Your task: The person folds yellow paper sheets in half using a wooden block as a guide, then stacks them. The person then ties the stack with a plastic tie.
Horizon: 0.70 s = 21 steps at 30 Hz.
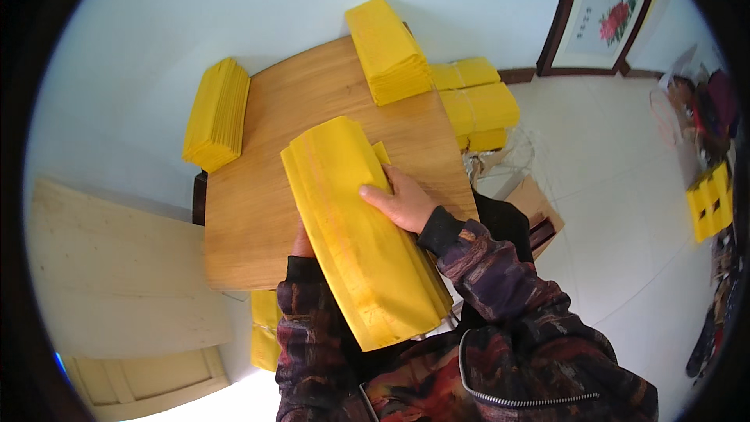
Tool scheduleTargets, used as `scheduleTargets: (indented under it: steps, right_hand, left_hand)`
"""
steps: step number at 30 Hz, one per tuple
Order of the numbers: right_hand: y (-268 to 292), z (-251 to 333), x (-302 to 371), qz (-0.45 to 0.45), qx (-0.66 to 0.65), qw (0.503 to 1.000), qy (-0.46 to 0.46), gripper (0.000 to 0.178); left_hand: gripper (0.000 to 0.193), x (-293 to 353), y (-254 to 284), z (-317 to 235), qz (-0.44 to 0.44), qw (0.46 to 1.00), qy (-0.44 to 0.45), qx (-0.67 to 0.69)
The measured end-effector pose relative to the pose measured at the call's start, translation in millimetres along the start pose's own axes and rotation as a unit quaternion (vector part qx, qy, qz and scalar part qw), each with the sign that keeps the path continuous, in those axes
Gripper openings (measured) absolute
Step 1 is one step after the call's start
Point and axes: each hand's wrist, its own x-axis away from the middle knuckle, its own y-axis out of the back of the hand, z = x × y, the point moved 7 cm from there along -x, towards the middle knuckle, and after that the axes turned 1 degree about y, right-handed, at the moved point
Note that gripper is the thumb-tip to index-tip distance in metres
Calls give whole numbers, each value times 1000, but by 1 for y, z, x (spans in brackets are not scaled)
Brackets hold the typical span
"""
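A thick bundle of folded yellow paper sheets (351, 234) is held at a slant over the near part of the wooden table. My right hand (402, 202) grips its right side, the thumb lying on top and the other fingers round the edge. On the left side my left hand (303, 242) holds the bundle from beneath; most of its fingers are hidden behind the paper. Two similar yellow stacks stand on the table, one at the far left edge (219, 113) and one at the far right corner (388, 51).
The table (266, 133) has a brown wood-grain top. Tied yellow bundles (478, 105) are piled beyond its right side, and an open cardboard box (535, 211) sits on the tiled floor. A pale board (125, 266) stands at left. A framed flower picture (601, 12) leans at the wall.
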Motion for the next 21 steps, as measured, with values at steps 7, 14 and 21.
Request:
scheduleTargets:
  steps: [7, 14, 21]
  right_hand:
    - [4, -18, -3, -22, 138, 990, -8, 79]
    - [1, -17, 6, 17, 141, 989, -38, 97]
    - [5, -15, 9, 36, 98, 993, -48, 103]
  left_hand:
    - [62, 6, -10, 6, -59, 996, 3, -65]
    - [62, 12, -8, 13, -87, 992, 4, -93]
    - [62, 13, -6, 13, -95, 990, 0, -100]
